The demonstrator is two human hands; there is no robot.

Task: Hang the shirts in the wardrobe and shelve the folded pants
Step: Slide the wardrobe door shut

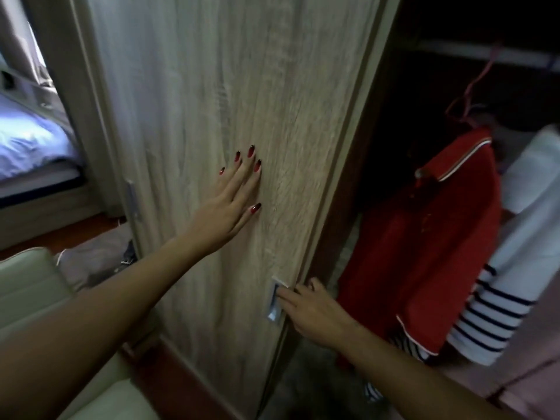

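Wood-grain door [212, 116] is pressed by the flat left hand [225, 213]; straight fingers of the right hand [312, 310] are laid in its handle [274, 301] at 5 o'clock. A red shirt [424, 253] and a striped shirt [515, 253] are hung at 3 o'clock; no shelved pants are seen

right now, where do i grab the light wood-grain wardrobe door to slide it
Hook fingertips into the recessed silver metal handle near its right edge, coming from the open wardrobe side. The light wood-grain door face is flat and gives no grip; the left hand only presses flat on it, while the right hand touches the handle.
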